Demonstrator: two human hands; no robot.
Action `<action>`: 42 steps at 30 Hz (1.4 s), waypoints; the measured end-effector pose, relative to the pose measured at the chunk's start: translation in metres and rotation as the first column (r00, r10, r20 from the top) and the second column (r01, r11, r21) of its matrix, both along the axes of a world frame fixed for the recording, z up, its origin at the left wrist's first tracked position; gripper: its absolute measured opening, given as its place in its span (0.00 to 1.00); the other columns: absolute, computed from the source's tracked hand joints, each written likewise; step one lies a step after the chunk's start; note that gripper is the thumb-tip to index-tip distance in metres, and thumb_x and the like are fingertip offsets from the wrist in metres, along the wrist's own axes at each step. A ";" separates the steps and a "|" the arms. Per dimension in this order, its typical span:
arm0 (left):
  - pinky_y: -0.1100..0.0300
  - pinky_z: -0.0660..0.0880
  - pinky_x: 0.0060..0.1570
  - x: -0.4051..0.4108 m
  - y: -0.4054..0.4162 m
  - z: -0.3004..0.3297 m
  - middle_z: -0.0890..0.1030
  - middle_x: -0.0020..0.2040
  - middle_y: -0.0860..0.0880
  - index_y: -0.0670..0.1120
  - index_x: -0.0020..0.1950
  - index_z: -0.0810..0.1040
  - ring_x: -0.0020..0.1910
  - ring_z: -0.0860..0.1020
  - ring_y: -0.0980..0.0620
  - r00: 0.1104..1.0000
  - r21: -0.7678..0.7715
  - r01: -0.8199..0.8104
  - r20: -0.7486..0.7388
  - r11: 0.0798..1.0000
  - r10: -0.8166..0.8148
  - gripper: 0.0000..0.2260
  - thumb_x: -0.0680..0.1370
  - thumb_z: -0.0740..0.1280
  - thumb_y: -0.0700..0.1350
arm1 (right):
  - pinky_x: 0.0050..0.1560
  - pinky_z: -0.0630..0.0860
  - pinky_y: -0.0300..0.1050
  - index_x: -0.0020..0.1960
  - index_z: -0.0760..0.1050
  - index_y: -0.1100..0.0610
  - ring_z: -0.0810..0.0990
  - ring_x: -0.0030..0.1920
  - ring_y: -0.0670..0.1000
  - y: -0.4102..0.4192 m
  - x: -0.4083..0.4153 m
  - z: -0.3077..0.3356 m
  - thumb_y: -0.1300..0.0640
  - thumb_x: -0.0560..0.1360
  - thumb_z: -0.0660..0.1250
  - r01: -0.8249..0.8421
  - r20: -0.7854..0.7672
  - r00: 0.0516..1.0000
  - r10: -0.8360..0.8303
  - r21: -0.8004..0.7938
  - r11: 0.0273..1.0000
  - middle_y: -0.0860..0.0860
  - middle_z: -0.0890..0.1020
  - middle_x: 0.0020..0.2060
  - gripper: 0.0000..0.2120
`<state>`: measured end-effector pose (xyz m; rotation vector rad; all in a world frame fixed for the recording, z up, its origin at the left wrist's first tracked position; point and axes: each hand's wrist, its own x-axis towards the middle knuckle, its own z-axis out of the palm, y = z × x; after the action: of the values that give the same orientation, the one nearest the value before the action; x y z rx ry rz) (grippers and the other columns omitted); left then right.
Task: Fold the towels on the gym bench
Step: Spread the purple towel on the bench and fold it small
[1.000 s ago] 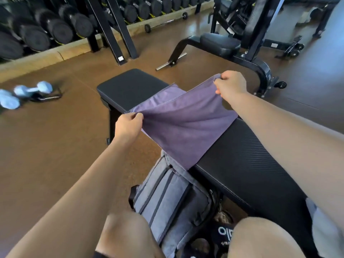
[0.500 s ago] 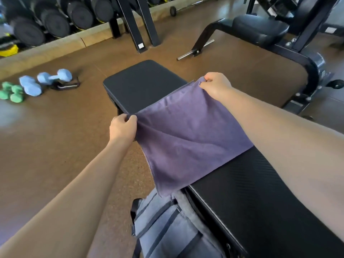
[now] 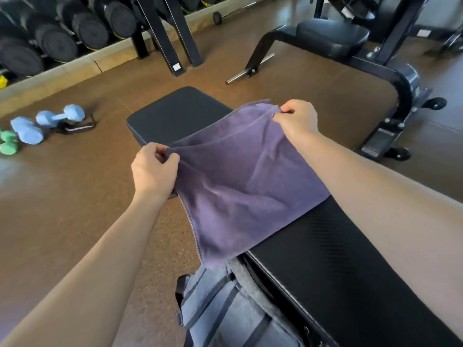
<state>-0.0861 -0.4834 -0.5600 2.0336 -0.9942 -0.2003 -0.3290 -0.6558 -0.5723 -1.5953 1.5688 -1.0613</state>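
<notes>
Towel (image 3: 240,176) | far edge now raised off bench (image 3: 180,113) | both hands pinch its corners: left (image 3: 154,169), right (image 3: 297,118)

I found the far bench (image 3: 180,113) pad bare beyond the towel (image 3: 240,176). A grey bag (image 3: 225,311) blocked the floor beside the bench; dumbbells (image 3: 50,121) lay well left.

A: How are the 2 arms set?
B: Both bare and stretched forward, left arm from the lower left, right arm from the right edge.
A: And the hands?
B: The left hand (image 3: 154,169) pinches the towel (image 3: 240,181) at its near-left corner, thumb on top, knuckles up. The right hand (image 3: 297,118) pinches the far corner, fingers curled, held a little higher.
</notes>
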 end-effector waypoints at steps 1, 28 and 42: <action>0.72 0.65 0.34 -0.006 0.000 0.008 0.80 0.44 0.50 0.46 0.47 0.79 0.43 0.74 0.52 0.999 -0.033 0.042 0.012 0.999 -0.042 0.02 0.76 0.67 0.41 | 0.36 0.68 0.38 0.41 0.77 0.59 0.72 0.39 0.49 0.006 -0.008 0.008 0.62 0.72 0.69 0.015 0.056 0.998 -0.015 0.010 1.000 0.49 0.76 0.36 0.02; 0.57 0.69 0.60 -0.126 0.123 0.086 0.77 0.64 0.47 0.46 0.65 0.75 0.62 0.74 0.47 0.606 0.181 0.669 0.429 0.721 -0.670 0.18 0.76 0.70 0.44 | 0.41 0.72 0.45 0.36 0.76 0.57 0.74 0.37 0.48 0.295 -0.144 0.095 0.65 0.70 0.68 0.117 0.125 0.987 -0.105 -0.090 0.989 0.48 0.75 0.32 0.06; 0.51 0.77 0.44 -0.223 0.124 0.075 0.81 0.39 0.50 0.45 0.44 0.80 0.39 0.80 0.49 0.442 -0.129 0.896 0.172 0.424 -0.881 0.02 0.77 0.71 0.40 | 0.40 0.71 0.36 0.43 0.82 0.54 0.77 0.37 0.41 0.311 -0.162 0.091 0.58 0.74 0.71 -0.071 -0.152 0.987 0.042 -0.192 0.979 0.44 0.81 0.36 0.02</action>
<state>-0.3093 -0.3591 -0.4854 1.1131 -2.0097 -0.5556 -0.4914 -0.3449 -0.4812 -1.8786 1.5424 -1.1182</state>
